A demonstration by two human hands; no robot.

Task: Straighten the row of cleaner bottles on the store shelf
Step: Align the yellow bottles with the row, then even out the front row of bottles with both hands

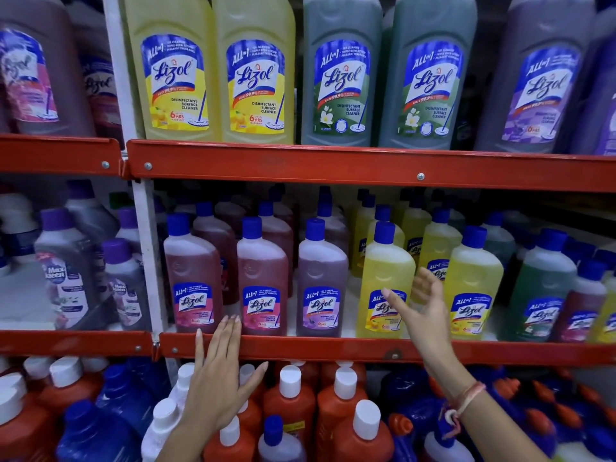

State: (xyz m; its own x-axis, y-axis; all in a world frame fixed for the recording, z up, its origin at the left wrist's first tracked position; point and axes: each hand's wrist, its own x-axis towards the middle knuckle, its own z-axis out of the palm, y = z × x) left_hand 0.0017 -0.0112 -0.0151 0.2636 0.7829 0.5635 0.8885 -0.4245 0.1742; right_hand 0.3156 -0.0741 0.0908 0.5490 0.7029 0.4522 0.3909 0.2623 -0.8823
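Observation:
On the middle shelf stands a front row of blue-capped cleaner bottles: two pink ones [193, 278] [262, 281], a purple one [320, 285], two yellow ones [383, 281] [473, 288] and a green one [540, 291]. My left hand [218, 371] lies flat and open over the red shelf rail [333, 350], fingertips just below the gap between the pink bottles. In front of the gap between the yellow bottles my right hand [423, 308] hovers with spread fingers, its index tip over the left yellow bottle's label. Neither hand holds anything.
Large yellow, green and purple bottles [253, 68] fill the shelf above, over a red rail [366, 168]. A white upright post [146, 255] divides the bays, with grey bottles [66, 271] to its left. Orange and blue bottles with white caps [290, 391] crowd the shelf below.

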